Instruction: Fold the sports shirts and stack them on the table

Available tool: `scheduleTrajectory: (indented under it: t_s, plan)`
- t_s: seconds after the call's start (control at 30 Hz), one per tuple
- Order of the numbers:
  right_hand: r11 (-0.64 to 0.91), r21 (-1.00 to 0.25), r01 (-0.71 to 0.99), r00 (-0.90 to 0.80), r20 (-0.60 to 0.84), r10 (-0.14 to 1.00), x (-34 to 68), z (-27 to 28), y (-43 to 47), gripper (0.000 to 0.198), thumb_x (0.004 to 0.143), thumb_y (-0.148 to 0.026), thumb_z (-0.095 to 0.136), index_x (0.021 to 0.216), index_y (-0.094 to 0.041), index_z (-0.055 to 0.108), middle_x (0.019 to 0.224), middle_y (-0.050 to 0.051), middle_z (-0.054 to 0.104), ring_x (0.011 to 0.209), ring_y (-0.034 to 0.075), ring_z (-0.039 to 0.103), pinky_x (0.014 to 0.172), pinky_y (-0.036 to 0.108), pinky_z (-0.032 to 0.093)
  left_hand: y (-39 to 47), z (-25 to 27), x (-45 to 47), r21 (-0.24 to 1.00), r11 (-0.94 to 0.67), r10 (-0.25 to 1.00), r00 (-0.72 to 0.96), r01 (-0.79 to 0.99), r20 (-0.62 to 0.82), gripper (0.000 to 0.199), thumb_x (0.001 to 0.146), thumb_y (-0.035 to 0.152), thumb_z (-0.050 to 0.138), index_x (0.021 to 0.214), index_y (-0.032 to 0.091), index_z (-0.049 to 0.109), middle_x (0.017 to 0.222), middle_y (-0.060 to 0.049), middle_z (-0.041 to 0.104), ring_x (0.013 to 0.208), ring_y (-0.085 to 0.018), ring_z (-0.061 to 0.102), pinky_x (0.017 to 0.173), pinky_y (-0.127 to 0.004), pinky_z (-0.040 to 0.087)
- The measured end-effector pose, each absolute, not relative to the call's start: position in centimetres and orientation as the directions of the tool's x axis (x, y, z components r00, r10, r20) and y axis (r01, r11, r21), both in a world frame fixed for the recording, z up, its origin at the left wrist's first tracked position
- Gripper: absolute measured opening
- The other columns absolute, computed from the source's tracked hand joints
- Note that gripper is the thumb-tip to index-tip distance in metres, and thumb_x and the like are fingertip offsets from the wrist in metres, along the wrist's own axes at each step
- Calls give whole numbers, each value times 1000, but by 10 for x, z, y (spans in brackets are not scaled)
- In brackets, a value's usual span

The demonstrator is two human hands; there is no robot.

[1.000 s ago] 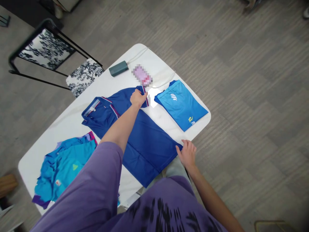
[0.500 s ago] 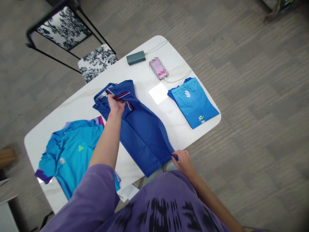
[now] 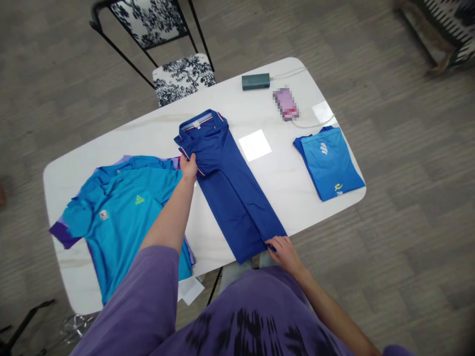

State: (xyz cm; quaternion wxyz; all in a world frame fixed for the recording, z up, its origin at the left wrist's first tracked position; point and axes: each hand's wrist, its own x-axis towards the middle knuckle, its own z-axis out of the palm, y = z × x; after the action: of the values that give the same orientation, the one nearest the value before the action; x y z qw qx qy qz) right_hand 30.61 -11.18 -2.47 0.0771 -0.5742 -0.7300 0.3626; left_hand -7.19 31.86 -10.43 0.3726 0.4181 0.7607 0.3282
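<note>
A dark blue polo shirt (image 3: 237,198), folded lengthwise into a long strip, lies across the middle of the white table. Its striped collar points to the far side and its hem reaches the near edge. My left hand (image 3: 189,167) is closed on the shirt's striped sleeve edge, on the left below the collar. At the hem, my right hand (image 3: 284,252) pinches the fabric near the table's edge. To the left, bright blue short-sleeved shirts (image 3: 126,212) lie spread out, partly behind my left forearm. On the right rests a folded blue shirt (image 3: 330,165) with white and yellow logos.
A green power bank (image 3: 256,81) and a blurred pink phone (image 3: 286,104) with white cables lie at the far right of the white table (image 3: 122,138). Beyond the far edge stands a patterned chair (image 3: 183,74). A slatted basket-like object (image 3: 451,34) is at the upper right.
My left hand has moved from the placket near the collar to the sleeve edge on the left. The collar now lies flatter and the shirt narrower. My right hand stays at the hem.
</note>
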Motion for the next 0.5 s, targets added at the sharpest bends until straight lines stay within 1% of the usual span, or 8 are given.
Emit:
scheduleTrajectory:
  t_s: [0.07, 0.13, 0.2, 0.27, 0.33, 0.37, 0.43, 0.5]
  plan:
    - [103, -620, 778, -358, -303, 883, 298, -25, -110, 34, 101, -17, 61, 131, -31, 71, 114, 9, 79, 105, 29, 73, 95, 45, 51, 324, -105, -82, 748, 492, 853, -419, 445, -312, 47, 100, 36, 66, 143, 21, 58, 133, -13, 78, 130, -25, 73, 117, -44, 59]
    - [117, -610, 784, -379, -320, 869, 291, -25, -106, 35, 98, -18, 65, 130, -32, 72, 112, 8, 79, 102, 30, 74, 92, 45, 52, 326, -104, -90, 668, 551, 823, -458, 500, -336, 44, 99, 30, 64, 140, 18, 57, 129, -15, 77, 129, -26, 73, 116, -45, 58]
    - [131, -608, 783, -404, -338, 850, 287, -24, -100, 30, 97, -23, 70, 125, -33, 73, 105, 6, 79, 95, 29, 73, 87, 43, 51, 325, -103, -96, 616, 584, 801, -498, 528, -333, 48, 95, 25, 67, 140, 15, 55, 135, -20, 72, 135, -30, 67, 120, -49, 53]
    - [131, -614, 779, -409, -339, 847, 285, -24, -89, 23, 100, -30, 71, 123, -32, 73, 99, 5, 77, 90, 27, 71, 82, 40, 50, 325, -99, -99, 588, 574, 805, -527, 571, -273, 54, 94, 24, 68, 144, 12, 52, 148, -26, 62, 146, -33, 58, 128, -51, 44]
    - [119, -608, 785, -375, -313, 873, 284, -26, -71, 20, 107, -34, 64, 124, -31, 73, 100, 5, 76, 91, 27, 70, 82, 40, 49, 332, -94, -96, 557, 490, 857, -488, 670, -167, 55, 98, 29, 66, 148, 13, 51, 156, -26, 53, 151, -35, 51, 131, -52, 38]
    - [113, -596, 795, -345, -291, 893, 284, -29, -60, 21, 110, -34, 60, 125, -29, 73, 103, 7, 76, 93, 27, 69, 84, 40, 49, 340, -91, -92, 547, 417, 896, -428, 725, -117, 53, 100, 33, 65, 149, 16, 53, 157, -24, 53, 150, -36, 50, 131, -52, 37]
    - [111, -560, 821, -287, -237, 928, 283, -40, -34, 24, 113, -32, 53, 126, -25, 73, 108, 9, 76, 99, 27, 67, 90, 41, 47, 364, -87, -77, 552, 239, 966, -253, 799, -52, 46, 103, 40, 63, 145, 20, 60, 152, -20, 58, 146, -37, 53, 129, -53, 39]
    - [122, -517, 847, -260, -203, 944, 279, -56, -8, 25, 114, -30, 52, 127, -22, 71, 113, 10, 76, 104, 27, 65, 95, 41, 43, 395, -86, -54, 594, 84, 996, -82, 800, -30, 39, 105, 41, 63, 139, 23, 65, 144, -17, 64, 141, -36, 57, 126, -53, 40]
